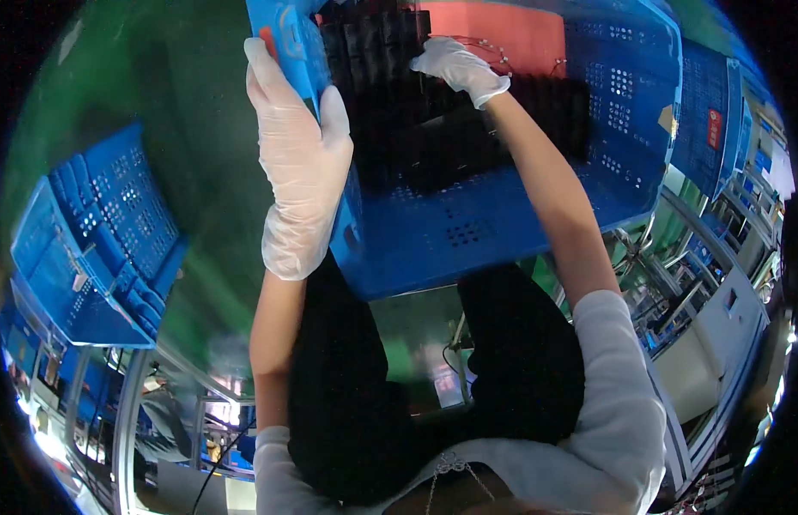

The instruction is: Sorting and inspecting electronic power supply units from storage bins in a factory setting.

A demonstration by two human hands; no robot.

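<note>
The person is leaning over a big blue perforated crate [502, 215] that is sitting in front of their knees on a green floor [210, 172]. Both hands are wearing thin white gloves. The left hand [297, 163] is gripping the crate's near left wall, palm pressed against the outside of the plastic and fingers hooked up over the rim, so its grip is clenched on the crate. The right hand [459, 67] is reaching down inside, resting on top of a stack of black trays [382, 94] that is filling the left and far part of the crate. Its fingers are curled onto the trays' upper edge; from here I cannot tell for certain whether they are pinching a tray or only touching it, though it looks more like a light touch. Behind the black trays, a reddish panel [510, 34] is showing at the far end of the crate. Off to the person's left, well apart from the crate, a stack of blue crates [98, 249] is standing on the green floor. To the right, more blue crates [716, 120] are lining up beside grey workstations [716, 318].
</note>
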